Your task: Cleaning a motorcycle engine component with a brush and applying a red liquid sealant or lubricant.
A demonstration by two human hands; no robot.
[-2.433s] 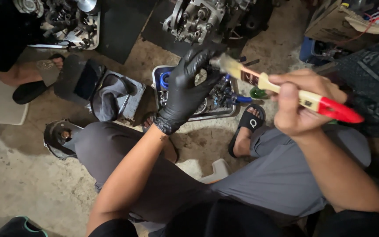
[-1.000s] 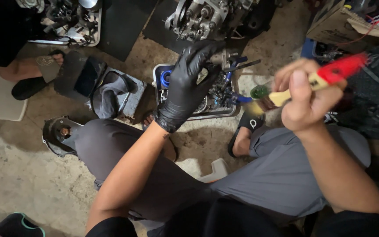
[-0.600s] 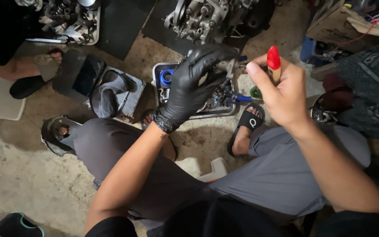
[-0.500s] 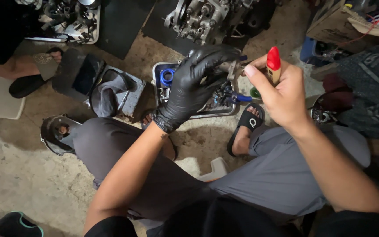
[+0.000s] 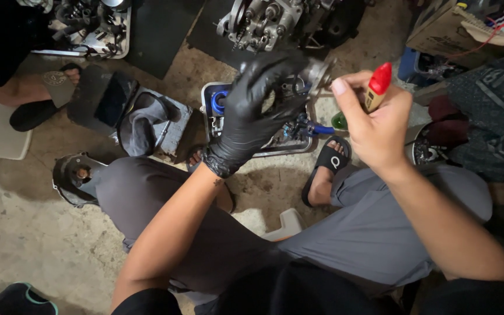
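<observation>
Dusty concrete floor (image 5: 24, 233) below, seated knees in grey trousers spread over it. Beyond the knees, shallow metal tray of dark engine parts (image 5: 208, 114). Above the tray, black-gloved left hand (image 5: 261, 105) curled shut around a small grey metal engine part (image 5: 316, 71), mostly hidden by the glove. Just right of it, bare right hand (image 5: 377, 128) clamped on a wooden-handled brush with a red tip (image 5: 377, 86), long axis upright, red end up, bristles hidden. Part nearly touching the right forefinger; left hand nearer.

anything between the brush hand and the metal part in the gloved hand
Nothing visible. The right hand, gripping the red-tipped brush handle, sits right beside the small metal part held by the gloved left hand; the gap is open.
</observation>
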